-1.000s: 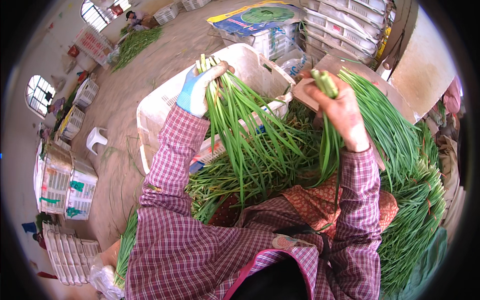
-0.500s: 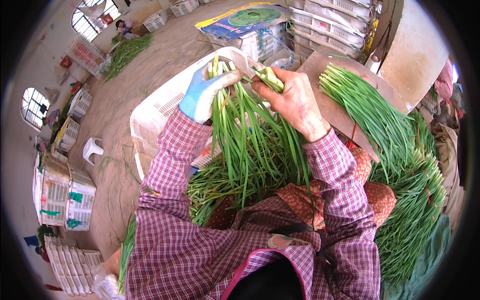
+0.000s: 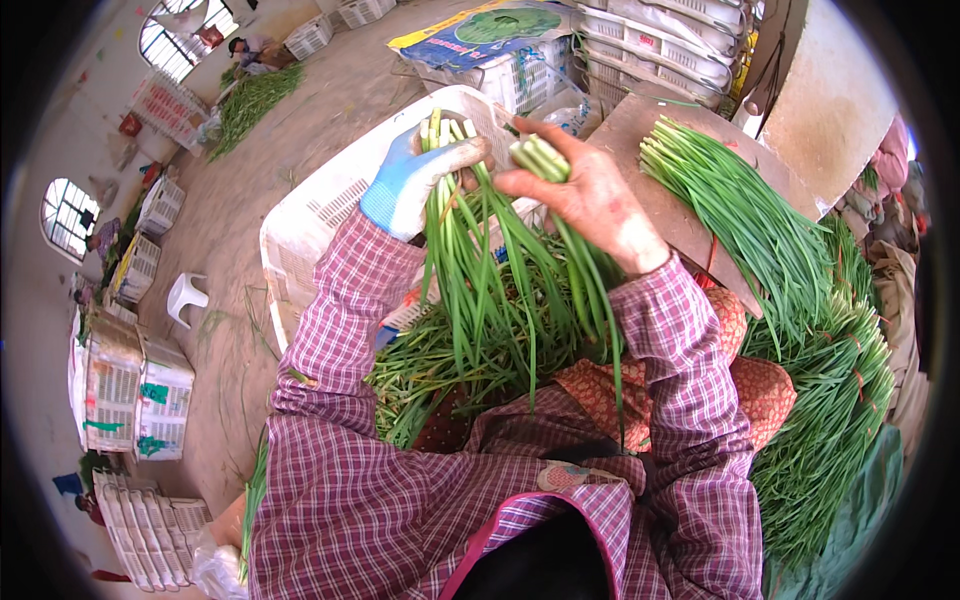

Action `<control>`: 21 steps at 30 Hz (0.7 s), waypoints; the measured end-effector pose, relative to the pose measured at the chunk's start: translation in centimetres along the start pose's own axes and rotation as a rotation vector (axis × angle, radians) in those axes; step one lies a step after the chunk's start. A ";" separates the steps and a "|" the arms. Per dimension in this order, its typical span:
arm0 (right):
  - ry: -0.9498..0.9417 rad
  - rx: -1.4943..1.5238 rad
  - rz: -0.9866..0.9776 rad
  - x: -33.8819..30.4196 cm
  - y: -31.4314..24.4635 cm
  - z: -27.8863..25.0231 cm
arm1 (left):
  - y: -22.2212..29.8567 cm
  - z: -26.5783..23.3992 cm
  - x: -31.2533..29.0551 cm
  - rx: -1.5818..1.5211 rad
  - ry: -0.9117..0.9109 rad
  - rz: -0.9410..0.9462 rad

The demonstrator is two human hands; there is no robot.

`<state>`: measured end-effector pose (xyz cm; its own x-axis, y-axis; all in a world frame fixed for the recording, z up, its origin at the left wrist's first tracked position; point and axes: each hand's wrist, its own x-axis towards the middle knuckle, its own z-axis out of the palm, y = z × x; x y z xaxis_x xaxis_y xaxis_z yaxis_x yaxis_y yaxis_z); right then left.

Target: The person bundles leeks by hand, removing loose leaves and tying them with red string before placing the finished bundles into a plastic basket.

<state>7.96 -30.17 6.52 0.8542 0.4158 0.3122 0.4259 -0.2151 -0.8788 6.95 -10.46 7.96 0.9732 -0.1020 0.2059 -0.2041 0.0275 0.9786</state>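
Note:
In my left hand (image 3: 415, 178), which wears a blue and white glove, is a bunch of garlic chives (image 3: 497, 270), pale cut ends up and leaves hanging down. My bare right hand (image 3: 603, 200) grips a smaller bunch of garlic chives (image 3: 541, 157) beside it, its thick pale ends showing past the thumb. A narrow gap separates the two hands. Below them, loose green leaves (image 3: 460, 345) are heaped over my lap and the near part of a white plastic basket (image 3: 325, 205). The fingertips of my left hand are partly hidden behind the stems.
A brown board (image 3: 625, 150) at the right bears a neat pile of chives (image 3: 735, 215). Tied bundles (image 3: 830, 430) lie nearer on the right. White crates (image 3: 650, 60) are stacked behind, and a white stool (image 3: 186, 298) stands on the floor to the left. Other people sit far off.
My right hand has drawn slightly away from the left with its small bunch, and those leaves have pulled apart from the left bunch. The left hand has barely moved.

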 end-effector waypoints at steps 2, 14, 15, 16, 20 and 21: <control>-0.072 0.183 0.001 0.3 0.0 1.1 | 0.1 0.9 0.1 -0.146 -0.080 0.049; 0.194 -0.261 -0.189 -0.9 2.3 -2.2 | -1.8 -1.4 1.6 -0.092 -0.086 0.036; 0.201 -0.150 -0.229 -0.8 2.8 -1.9 | -2.0 -0.9 1.8 -0.114 -0.093 0.052; 0.207 -0.039 -0.268 -0.7 3.0 -1.5 | -2.0 -0.5 1.8 -0.123 -0.118 0.055; 0.107 0.188 -0.057 -0.4 2.5 0.0 | -1.1 0.6 1.8 -0.144 -0.160 0.034; 0.082 0.242 0.008 -0.6 1.7 0.3 | -0.9 1.3 1.6 -0.156 -0.114 0.013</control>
<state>8.12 -30.53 4.78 0.8828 0.3402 0.3240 0.3435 0.0033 -0.9392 8.59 -11.94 7.38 0.9505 -0.2126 0.2265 -0.1890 0.1827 0.9648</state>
